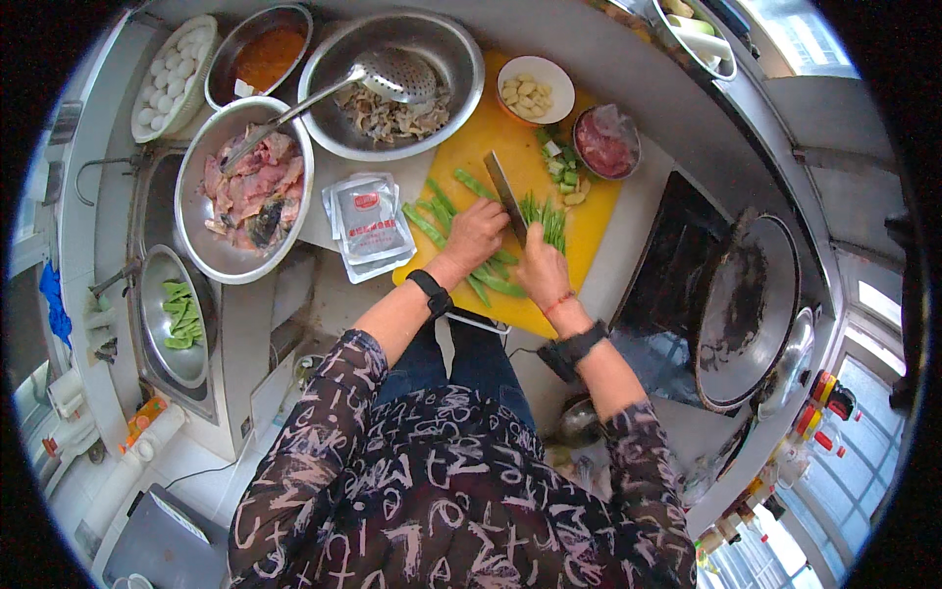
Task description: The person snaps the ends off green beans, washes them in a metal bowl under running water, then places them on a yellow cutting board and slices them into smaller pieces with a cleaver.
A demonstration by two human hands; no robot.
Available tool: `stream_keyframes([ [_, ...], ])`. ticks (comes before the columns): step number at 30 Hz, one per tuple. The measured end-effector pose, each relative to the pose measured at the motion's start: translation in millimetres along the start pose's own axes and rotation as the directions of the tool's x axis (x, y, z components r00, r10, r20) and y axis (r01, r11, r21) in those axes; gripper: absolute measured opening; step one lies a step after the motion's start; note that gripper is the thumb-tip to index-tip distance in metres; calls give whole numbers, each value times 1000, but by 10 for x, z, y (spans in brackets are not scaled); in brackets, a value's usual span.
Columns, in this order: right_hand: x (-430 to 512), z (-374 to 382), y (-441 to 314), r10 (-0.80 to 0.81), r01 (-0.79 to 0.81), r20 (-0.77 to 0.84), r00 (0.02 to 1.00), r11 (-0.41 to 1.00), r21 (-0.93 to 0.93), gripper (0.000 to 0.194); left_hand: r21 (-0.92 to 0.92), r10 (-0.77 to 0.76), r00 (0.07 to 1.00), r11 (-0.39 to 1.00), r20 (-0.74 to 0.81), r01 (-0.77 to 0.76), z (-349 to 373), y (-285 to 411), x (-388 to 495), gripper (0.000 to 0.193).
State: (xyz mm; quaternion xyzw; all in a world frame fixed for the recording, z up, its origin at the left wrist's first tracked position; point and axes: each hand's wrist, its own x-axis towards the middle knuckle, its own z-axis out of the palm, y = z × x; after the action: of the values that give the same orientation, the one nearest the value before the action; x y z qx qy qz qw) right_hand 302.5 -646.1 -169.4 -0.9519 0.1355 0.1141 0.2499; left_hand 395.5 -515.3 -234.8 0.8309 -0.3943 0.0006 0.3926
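On the yellow cutting board (589, 250), my right hand (543, 271) grips a kitchen knife (505, 193), its blade pointing away from me. Close by on the left, my left hand (475, 232) rests with bent fingers against green bean pods (434, 221), near the blade; the fingertips partly hide what they press on. Whole flat pods lie left of the knife and under both hands. To the right of the blade is a pile of thin green shreds (546, 221). Chopped scallion (563, 166) and a few ginger or garlic pieces (576, 193) sit farther up the board.
Around the board stand a bowl of garlic cloves (556, 73), a bowl of red meat (607, 143), a large steel basin (324, 81) with a skimmer (397, 77), and a basin of raw fish pieces (254, 195). Foil packets (372, 221) lie left. A wok (751, 316) is right.
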Motion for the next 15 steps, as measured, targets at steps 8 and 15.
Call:
stream_keyframes([
  [8,-88,-122,53,-5,5,2,1000,999,44,36,-22,25,999,999,-40,-25,-29,5,0,16],
  [15,159,32,-55,-47,47,-70,996,999,1,36,-18,6,1000,1000,-7,-6,-20,-11,-18,12],
])
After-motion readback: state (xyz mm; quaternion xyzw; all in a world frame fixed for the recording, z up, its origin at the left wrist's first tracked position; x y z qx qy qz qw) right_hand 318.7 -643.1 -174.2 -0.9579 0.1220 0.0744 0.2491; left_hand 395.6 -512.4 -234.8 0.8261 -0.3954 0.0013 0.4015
